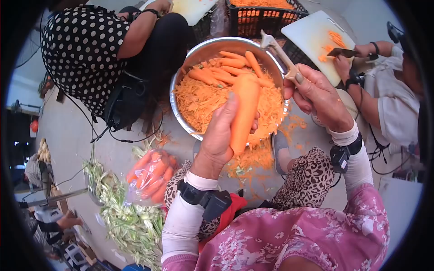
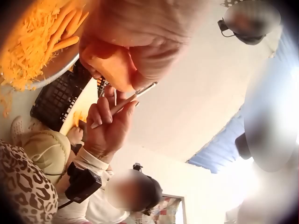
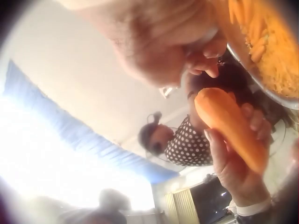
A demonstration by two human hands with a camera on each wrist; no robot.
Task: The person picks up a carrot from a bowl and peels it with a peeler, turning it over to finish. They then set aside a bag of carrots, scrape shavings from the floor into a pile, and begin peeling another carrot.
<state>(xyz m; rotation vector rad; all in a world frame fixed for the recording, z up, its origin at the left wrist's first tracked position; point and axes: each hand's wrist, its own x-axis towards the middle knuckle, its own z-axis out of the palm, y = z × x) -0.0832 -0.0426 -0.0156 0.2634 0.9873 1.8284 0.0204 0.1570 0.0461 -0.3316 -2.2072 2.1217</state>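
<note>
A large, smooth, peeled carrot is gripped by my left hand, thumb along one side and fingertips showing at the other. It stands tilted over a metal basin. In the right wrist view the same carrot shows nearly whole in the left hand. My right hand grips a pale-handled peeler, its head pointing up and away from the carrot. The left wrist view shows the peeler across the curled fingers of the right hand. Shredded carrot and several whole carrots fill the basin.
A bag of carrots and a heap of pale green husks lie at the left. Beyond the basin stands a black crate. One person cuts on a white board at right; another in polka dots sits at left.
</note>
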